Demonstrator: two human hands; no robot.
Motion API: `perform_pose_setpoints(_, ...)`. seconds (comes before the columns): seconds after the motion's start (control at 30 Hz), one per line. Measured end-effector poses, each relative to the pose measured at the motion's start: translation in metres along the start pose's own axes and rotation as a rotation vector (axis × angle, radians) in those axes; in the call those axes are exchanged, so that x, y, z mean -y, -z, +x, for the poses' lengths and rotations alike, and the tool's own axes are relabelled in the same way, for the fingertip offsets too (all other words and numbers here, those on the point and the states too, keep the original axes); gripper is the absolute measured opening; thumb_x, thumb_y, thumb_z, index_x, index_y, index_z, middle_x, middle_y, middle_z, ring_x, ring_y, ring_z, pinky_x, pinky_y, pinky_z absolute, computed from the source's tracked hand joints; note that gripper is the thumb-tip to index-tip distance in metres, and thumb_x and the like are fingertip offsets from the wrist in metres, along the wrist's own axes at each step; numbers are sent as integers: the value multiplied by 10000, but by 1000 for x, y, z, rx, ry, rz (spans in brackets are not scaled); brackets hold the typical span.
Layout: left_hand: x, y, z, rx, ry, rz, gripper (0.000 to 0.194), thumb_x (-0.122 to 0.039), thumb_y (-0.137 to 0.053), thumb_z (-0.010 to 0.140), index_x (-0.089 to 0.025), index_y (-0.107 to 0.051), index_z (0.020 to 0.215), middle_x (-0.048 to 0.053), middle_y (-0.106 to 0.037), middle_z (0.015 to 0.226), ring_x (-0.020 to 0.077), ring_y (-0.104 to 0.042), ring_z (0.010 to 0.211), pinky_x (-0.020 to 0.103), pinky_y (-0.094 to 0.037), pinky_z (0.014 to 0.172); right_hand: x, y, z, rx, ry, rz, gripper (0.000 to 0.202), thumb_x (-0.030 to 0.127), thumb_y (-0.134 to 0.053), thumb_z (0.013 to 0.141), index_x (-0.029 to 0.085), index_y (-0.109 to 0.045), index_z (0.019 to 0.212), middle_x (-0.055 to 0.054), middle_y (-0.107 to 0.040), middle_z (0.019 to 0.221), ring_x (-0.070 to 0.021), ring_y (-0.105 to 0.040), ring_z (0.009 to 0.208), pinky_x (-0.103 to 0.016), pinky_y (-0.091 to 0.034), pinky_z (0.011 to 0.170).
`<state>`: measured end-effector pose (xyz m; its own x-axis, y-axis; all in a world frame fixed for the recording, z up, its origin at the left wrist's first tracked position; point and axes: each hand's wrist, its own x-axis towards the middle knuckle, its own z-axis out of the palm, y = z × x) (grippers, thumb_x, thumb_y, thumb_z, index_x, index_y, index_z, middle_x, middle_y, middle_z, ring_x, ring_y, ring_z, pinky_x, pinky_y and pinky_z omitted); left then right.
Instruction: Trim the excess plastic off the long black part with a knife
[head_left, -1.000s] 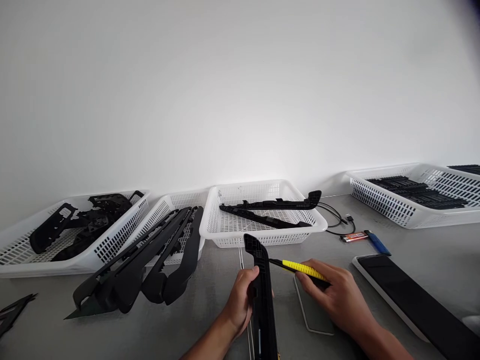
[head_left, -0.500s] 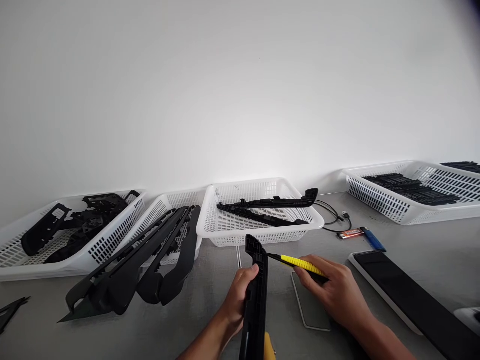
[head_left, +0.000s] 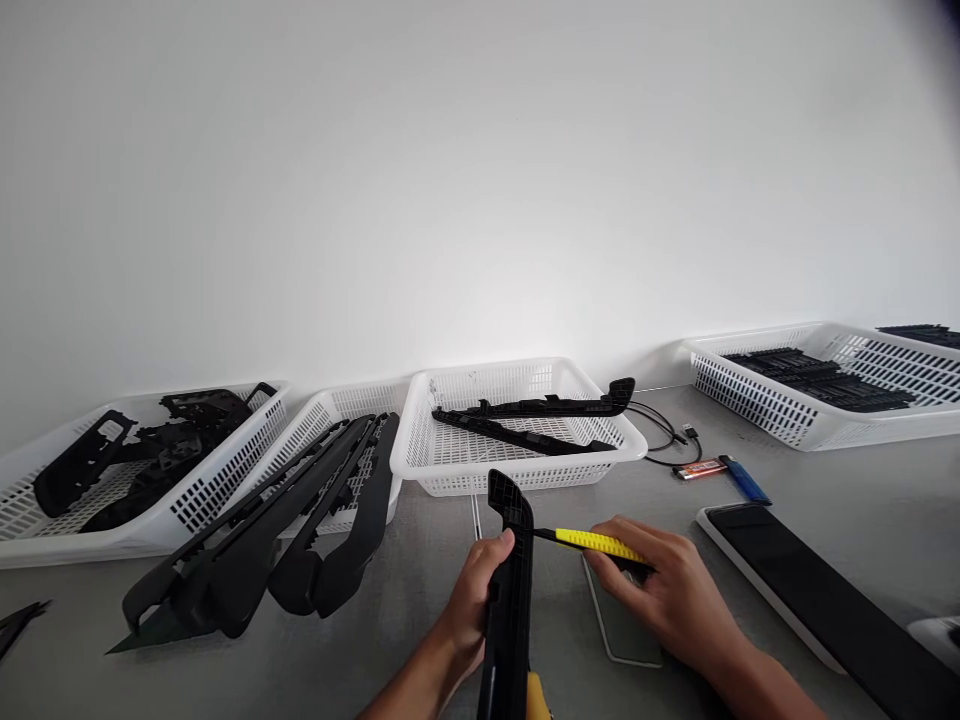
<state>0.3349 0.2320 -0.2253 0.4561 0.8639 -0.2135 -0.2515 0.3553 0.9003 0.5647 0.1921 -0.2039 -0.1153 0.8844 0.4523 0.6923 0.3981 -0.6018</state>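
My left hand (head_left: 474, 590) is closed around a long black plastic part (head_left: 510, 600), held upright with its curved end on top and the thumb on its left edge. In my right hand (head_left: 671, 580) is a yellow and black knife-like tool (head_left: 596, 543), pinched between thumb and fingers. The tool's thin dark tip meets the right edge of the black part, just below the curved end. Something yellow (head_left: 536, 695) shows behind the part's lower end; what it belongs to is hidden.
A white basket (head_left: 517, 470) with two black parts stands ahead. Further baskets (head_left: 225, 500) with black parts are at left, another (head_left: 817, 425) at right. A phone-like slab (head_left: 630, 625), cable (head_left: 660, 440), blue lighter-like object (head_left: 745, 480) and long black-topped object (head_left: 825, 590) lie on the grey table.
The tool's tip has moved slightly down along the right edge of the black part, with my right hand. My left hand keeps its hold. The view has shifted a little.
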Motion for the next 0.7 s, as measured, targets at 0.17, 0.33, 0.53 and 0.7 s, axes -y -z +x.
perform_pose_setpoints(0.17, -6, -7, 0, -1, -5, -25, 697, -802, -712, 775, -213, -424, 538, -47, -397, 483, 78, -330, 458, 255, -259, 484, 2, 1, 0, 29, 17, 22, 256, 367, -586, 1018, 209, -739, 888, -8, -707, 745, -126, -642, 616, -232, -448, 595)
perform_pose_setpoints(0.33, -8, -9, 1, -30, -4, -62, 698, -824, -687, 782, -202, -453, 568, -50, -396, 485, 71, -321, 444, 242, -241, 458, 5, -2, -2, 77, 79, 26, 229, 337, -592, 1004, 207, -737, 884, -17, -715, 737, -129, -634, 595, -227, -444, 579)
perform_pose_setpoints(0.53, -9, -13, -3, -83, -15, -41, 681, -816, -709, 763, -171, -563, 599, -20, -470, 561, 89, -372, 507, 242, -316, 490, 3, -5, -1, 6, 23, -6, 244, 368, -596, 1013, 216, -748, 896, -18, -734, 768, -134, -658, 612, -219, -470, 585)
perform_pose_setpoints(0.7, -2, -11, -4, -25, 18, -72, 698, -838, -614, 784, -147, -671, 706, -5, -477, 592, 114, -401, 558, 242, -345, 527, -1, -7, -1, -33, -18, -33, 297, 436, -584, 1031, 227, -764, 922, -9, -731, 769, -134, -660, 623, -212, -473, 588)
